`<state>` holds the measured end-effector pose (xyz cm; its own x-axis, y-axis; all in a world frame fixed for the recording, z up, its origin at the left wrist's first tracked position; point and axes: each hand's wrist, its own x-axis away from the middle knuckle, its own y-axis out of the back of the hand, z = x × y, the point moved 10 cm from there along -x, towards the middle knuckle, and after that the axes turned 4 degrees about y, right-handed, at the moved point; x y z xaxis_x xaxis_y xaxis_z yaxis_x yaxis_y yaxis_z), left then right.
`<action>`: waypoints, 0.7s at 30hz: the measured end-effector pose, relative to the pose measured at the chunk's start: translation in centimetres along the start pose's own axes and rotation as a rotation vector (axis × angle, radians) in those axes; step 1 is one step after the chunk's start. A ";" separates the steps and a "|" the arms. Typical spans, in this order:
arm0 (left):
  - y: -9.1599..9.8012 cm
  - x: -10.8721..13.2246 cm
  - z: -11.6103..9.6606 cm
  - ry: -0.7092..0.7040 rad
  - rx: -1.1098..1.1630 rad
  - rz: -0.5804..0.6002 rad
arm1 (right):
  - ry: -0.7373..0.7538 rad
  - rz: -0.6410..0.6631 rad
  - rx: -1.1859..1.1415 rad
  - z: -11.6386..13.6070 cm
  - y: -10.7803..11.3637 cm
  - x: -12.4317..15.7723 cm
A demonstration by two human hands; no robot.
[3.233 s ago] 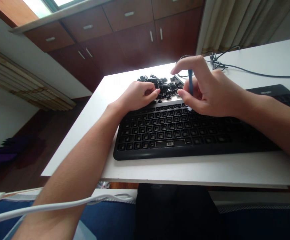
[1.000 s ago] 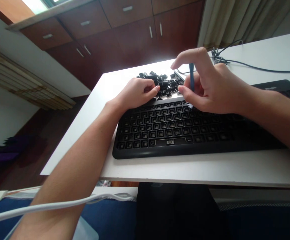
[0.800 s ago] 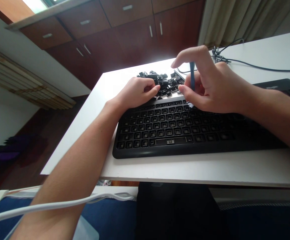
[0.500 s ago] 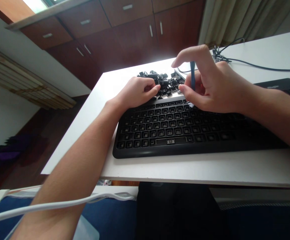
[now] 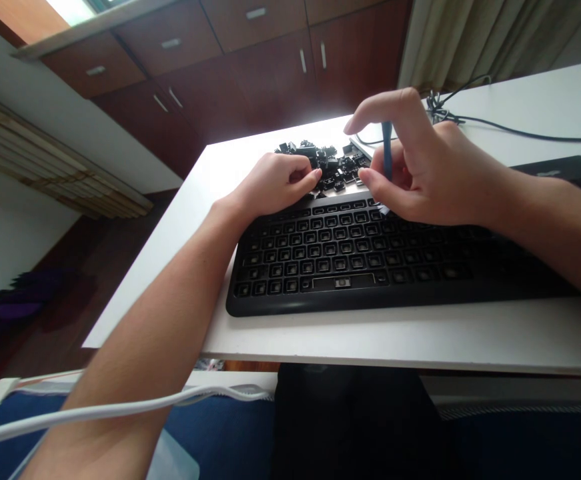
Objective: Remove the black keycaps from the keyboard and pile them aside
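While one keyboard [image 5: 330,250] lies on the desk [image 5: 395,337], the right hand [image 5: 415,163] grips one blue stick [image 5: 387,150]

Two hands show, and the right is closed on the stick, which stands nearly upright between thumb and curled fingers; the index finger arches above, its tip apart from the thumb. One white bit [image 5: 383,209] shows just under that thumb; whether it belongs to the stick, I cannot tell. The keyboard lies below the right hand and reaches past it on both sides, its sockets [image 5: 340,265] in several rows. The left hand [image 5: 277,181] rests by the keyboard's far left edge, fingers curled, thumb meeting the index finger; whether it pinches anything, I cannot tell. One heap of black keycaps [image 5: 340,172], too overlapped to count, lies beyond the far edge, between the hands. One bundled black cable [image 5: 436,110] lies farther right on the desk. One white cord [image 5: 120,409] crosses the left forearm [image 5: 155,300].
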<state>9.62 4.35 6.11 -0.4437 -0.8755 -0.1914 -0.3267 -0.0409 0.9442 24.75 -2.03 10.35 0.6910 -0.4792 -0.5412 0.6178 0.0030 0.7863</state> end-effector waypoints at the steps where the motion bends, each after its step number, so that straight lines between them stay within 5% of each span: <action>1: 0.0 0.0 0.0 -0.001 0.002 0.000 | 0.010 -0.007 0.005 0.1 0.1 0.0; 21: 0.0 0.0 0.0 0.000 -0.005 -0.002 | -0.045 0.039 0.073 0.5 0.0 0.0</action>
<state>9.62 4.40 6.10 -0.4434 -0.8752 -0.1933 -0.3232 -0.0451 0.9453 24.56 -2.46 10.52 0.6955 -0.5188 -0.4972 0.5605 -0.0413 0.8271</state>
